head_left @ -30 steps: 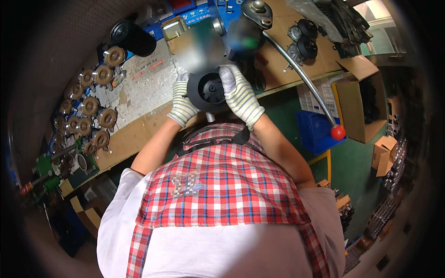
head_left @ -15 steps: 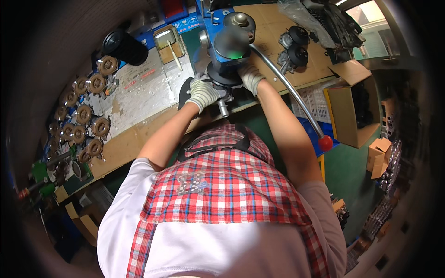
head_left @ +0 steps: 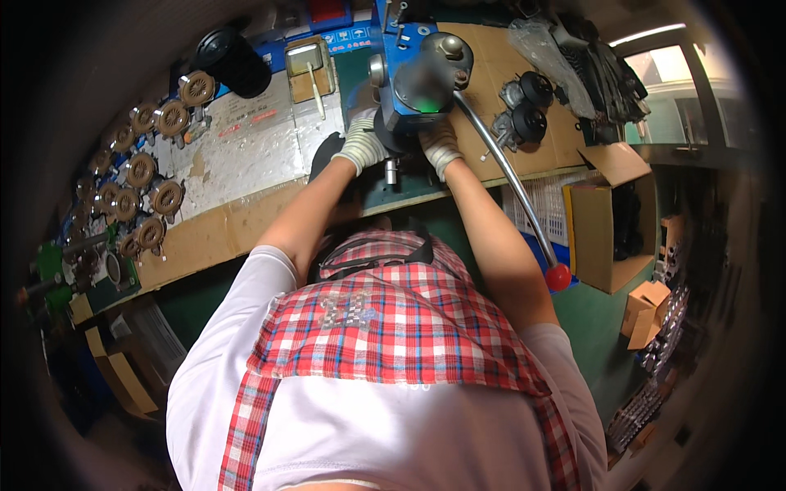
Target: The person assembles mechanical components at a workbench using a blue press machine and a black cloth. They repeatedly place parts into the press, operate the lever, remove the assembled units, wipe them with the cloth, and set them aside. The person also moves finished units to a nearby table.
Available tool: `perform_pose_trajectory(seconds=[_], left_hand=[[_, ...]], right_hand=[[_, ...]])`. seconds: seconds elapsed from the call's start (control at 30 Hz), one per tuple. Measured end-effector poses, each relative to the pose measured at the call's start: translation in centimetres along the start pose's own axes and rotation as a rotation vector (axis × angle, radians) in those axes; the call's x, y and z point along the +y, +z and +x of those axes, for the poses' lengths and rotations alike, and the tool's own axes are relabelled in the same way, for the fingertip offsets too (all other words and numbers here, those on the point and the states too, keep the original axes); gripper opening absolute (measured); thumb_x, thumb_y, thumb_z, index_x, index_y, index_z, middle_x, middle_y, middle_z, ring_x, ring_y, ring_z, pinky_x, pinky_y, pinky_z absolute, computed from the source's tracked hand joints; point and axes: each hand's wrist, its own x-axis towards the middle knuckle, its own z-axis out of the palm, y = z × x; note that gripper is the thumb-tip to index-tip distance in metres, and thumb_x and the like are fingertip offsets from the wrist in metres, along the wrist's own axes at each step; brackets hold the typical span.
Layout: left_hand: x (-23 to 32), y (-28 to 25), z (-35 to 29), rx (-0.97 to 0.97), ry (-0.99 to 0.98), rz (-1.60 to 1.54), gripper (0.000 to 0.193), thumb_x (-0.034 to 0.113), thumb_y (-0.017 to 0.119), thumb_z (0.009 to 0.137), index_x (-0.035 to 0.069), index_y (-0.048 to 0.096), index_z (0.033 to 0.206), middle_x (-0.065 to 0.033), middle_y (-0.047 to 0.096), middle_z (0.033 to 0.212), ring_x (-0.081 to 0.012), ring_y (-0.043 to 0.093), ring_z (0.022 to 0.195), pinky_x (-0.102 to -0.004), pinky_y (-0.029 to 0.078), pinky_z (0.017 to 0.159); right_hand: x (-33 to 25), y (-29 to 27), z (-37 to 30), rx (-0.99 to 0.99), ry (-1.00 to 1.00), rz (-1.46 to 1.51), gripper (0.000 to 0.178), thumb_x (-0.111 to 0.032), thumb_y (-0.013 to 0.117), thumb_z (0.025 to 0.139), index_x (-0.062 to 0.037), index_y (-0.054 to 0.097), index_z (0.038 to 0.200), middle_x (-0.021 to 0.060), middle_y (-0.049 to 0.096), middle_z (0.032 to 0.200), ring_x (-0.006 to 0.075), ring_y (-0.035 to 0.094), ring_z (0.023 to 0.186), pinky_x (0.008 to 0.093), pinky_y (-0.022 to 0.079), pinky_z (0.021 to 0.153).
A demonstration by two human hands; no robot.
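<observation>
At blue press (head_left: 396, 113), blk part (head_left: 388, 139) is sitting under it; L hand (head_left: 363, 146) + R hand (head_left: 441, 146) flanking, half-curled, tips hidden, can't tell grip; lever (head_left: 509, 170) hanging untouched.

My gloved left hand (head_left: 363, 145) and right hand (head_left: 440, 146) flank the black part (head_left: 391, 142) at the blue lever press (head_left: 396, 104) on the tabletop (head_left: 221, 233).

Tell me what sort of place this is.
Probably an assembly workshop: a blue machine with a red-knobbed lever, brown round parts grouped on the bench, and an open cardboard box.
</observation>
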Motion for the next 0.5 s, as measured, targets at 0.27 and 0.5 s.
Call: perform_pose_trajectory(seconds=[0.27,0.5], left_hand=[[-4.7,1.5,-4.2,-0.024,-0.253,0.426,0.104,0.047,0.089,0.061,0.008,0.043,0.146,-0.0241,0.047,0.145,-0.0406,0.045,0.135,-0.0464,0.038,0.114],[1.5,-5.2,-3.8,0.001,-0.289,0.058,0.122,0.044,0.092,0.057,0.005,0.029,0.154,-0.0268,0.037,0.152,-0.0385,0.037,0.142,-0.0435,0.032,0.119]], right_hand=[[1.3,5.2,3.1,0.194,-0.096,0.125,0.074,-0.021,0.058,0.089,0.0007,0.025,0.151,0.0196,0.05,0.145,0.0317,0.051,0.131,0.0365,0.041,0.108],[2.6,9.3,6.7,0.208,-0.086,-0.172,0.075,-0.03,0.059,0.09,-0.0008,0.024,0.15,0.0246,0.059,0.133,0.0378,0.06,0.119,0.0404,0.049,0.1]])
